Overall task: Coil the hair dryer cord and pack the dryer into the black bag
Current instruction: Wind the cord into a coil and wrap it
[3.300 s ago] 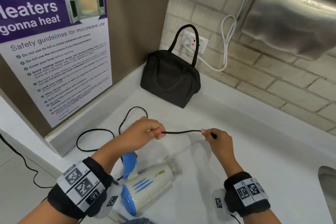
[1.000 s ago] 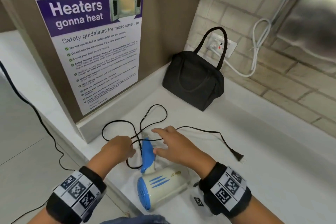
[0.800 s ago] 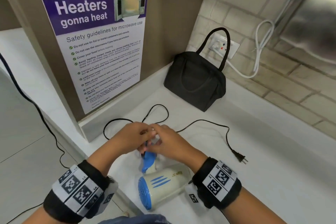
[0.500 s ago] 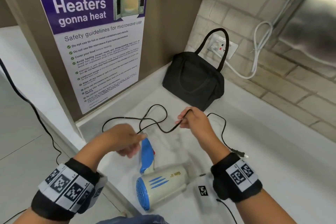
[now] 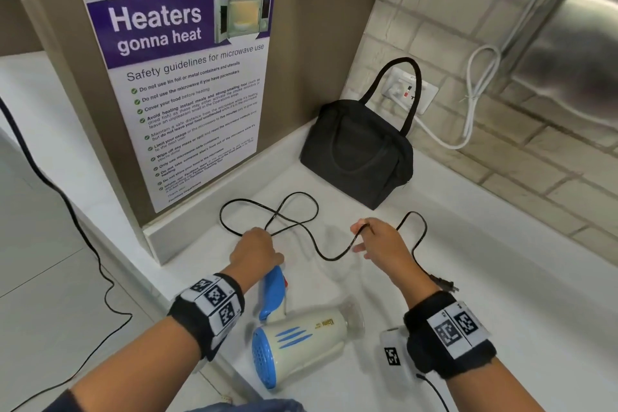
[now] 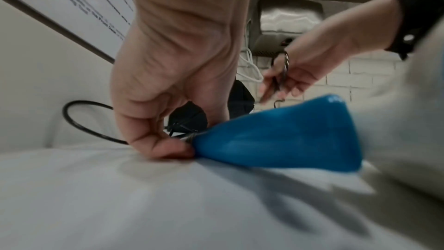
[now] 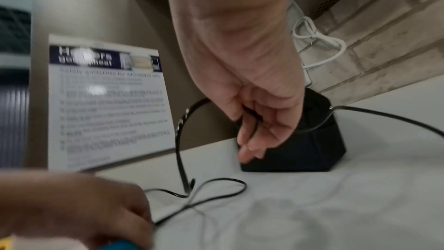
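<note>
A cream and blue hair dryer (image 5: pixel 301 341) lies on its side on the white counter (image 5: pixel 501 294), its blue handle (image 6: pixel 276 134) pointing away from me. My left hand (image 5: pixel 259 249) pinches the black cord (image 5: pixel 294 207) at the tip of the handle (image 5: pixel 272 291). My right hand (image 5: pixel 374 237) holds the cord raised a little further along, pinched between thumb and forefinger (image 7: pixel 247 121). The cord sags between both hands and loops loosely on the counter. Its plug (image 5: pixel 444 284) lies by my right wrist. The black bag (image 5: pixel 357 154) stands in the back corner with one handle upright.
A microwave safety poster (image 5: pixel 180 77) leans on the left wall. A wall socket (image 5: pixel 409 94) with a white cable (image 5: pixel 468 124) sits behind the bag, under a steel hand dryer (image 5: pixel 575 43). The counter edge drops to the floor at left, where another black cable (image 5: pixel 67 211) trails.
My right hand has moved right along the cord and lifted it, drawing out a sagging length. My left hand stays at the tip of the dryer handle.
</note>
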Tool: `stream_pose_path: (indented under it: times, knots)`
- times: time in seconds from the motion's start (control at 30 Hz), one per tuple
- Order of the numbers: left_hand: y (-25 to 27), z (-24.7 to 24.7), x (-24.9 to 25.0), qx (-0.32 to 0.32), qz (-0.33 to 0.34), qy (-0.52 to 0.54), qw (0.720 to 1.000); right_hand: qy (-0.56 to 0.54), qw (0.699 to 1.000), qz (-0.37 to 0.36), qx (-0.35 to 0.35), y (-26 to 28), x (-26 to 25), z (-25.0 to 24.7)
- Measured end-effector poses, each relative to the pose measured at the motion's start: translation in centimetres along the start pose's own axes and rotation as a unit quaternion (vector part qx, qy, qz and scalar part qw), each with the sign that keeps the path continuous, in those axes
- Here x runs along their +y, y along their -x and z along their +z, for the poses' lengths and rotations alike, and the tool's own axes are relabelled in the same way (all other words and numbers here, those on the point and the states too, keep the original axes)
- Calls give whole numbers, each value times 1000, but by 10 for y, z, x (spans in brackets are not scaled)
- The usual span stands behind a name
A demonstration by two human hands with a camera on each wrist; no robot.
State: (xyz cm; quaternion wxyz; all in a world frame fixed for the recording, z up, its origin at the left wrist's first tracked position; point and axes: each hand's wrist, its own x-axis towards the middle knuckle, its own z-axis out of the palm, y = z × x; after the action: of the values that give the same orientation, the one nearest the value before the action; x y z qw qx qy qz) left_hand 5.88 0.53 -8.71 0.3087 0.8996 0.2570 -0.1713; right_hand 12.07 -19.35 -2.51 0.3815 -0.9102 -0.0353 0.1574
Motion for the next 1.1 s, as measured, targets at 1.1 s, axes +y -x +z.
stream_pose_path:
  times: [1.1]
  knots:
    - [58, -90, 80, -17, 167, 510, 844, -68, 994, -80, -39, 59, -61, -42]
